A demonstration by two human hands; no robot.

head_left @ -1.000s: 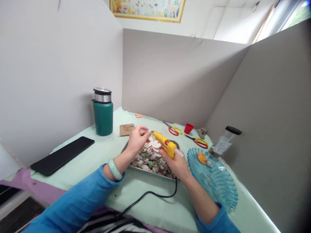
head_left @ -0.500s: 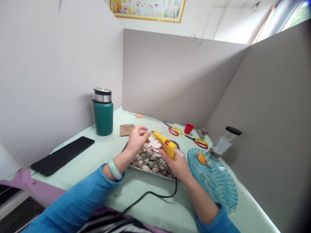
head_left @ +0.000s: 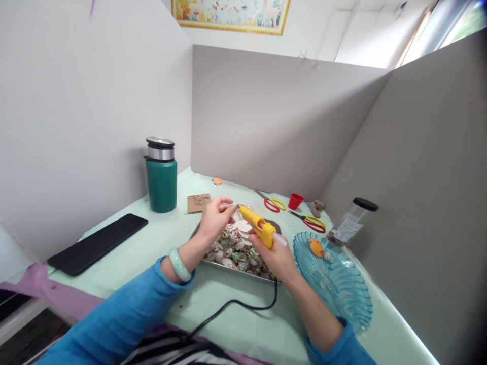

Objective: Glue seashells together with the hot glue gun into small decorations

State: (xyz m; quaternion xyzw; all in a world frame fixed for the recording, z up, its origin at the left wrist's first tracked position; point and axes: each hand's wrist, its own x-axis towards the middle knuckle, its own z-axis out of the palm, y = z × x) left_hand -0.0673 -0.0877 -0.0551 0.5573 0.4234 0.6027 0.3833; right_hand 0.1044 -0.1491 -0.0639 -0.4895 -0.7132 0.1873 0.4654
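Nearest, a black cord [head_left: 243, 304] lies on the cloth [head_left: 213, 289] below the fingers. The right hand [head_left: 276, 257] grips a yellow glue gun [head_left: 250, 217]; whether its trigger is squeezed I cannot tell. Beneath both hands' fingers sits a tray [head_left: 236, 270] of loose shells [head_left: 242, 257]. The left hand [head_left: 215, 221] pinches a thin pale piece [head_left: 228, 204], mostly hidden, right by the nozzle [head_left: 239, 206]. Gluing seems under way, with joining left to do; no glue can be made out. Beyond the fingers lies a brown card [head_left: 198, 203].

Upright green bottle [head_left: 162, 185], flat black slab [head_left: 99, 244], wall-hung framed picture [head_left: 230, 14]
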